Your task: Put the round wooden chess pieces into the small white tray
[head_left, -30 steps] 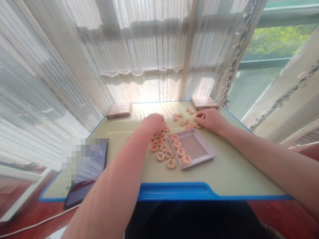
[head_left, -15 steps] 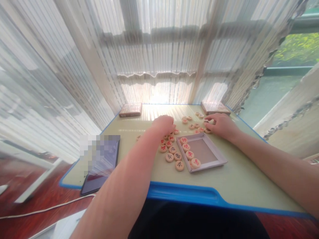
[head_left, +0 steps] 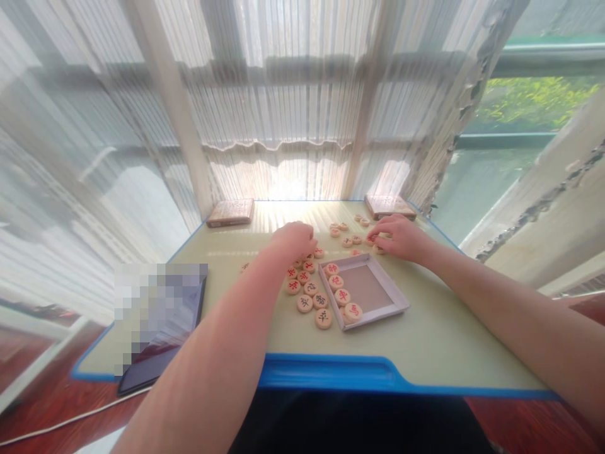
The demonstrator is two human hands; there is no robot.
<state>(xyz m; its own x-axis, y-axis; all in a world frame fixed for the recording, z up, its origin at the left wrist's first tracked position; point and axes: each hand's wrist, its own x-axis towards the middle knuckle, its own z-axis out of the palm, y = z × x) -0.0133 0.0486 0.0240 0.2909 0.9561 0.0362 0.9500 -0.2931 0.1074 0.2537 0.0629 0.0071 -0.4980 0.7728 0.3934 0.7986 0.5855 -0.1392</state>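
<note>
Over the far middle of the table, my left hand is curled, its fingertips hidden behind the hand and a cluster of xiangqi pieces. Just below it lie several round wooden pieces with red or black characters, among them a black-marked piece. My right hand reaches in from the right, thumb and fingers closed around a red-marked xiangqi piece. Another piece lies under its thumb. Between the hands and nearer me, a shallow open box holds red-marked pieces stacked along its left side.
Two flat boxes stand at the far edge, one on the left and one on the right. A dark tablet, partly pixelated, lies at the left. More pieces are scattered beyond the box. The table has a blue rim.
The whole view has shifted, so the table and objects appear further left. My right fingers have drawn together on the red-marked piece. My left hand stays curled beside the cluster.
</note>
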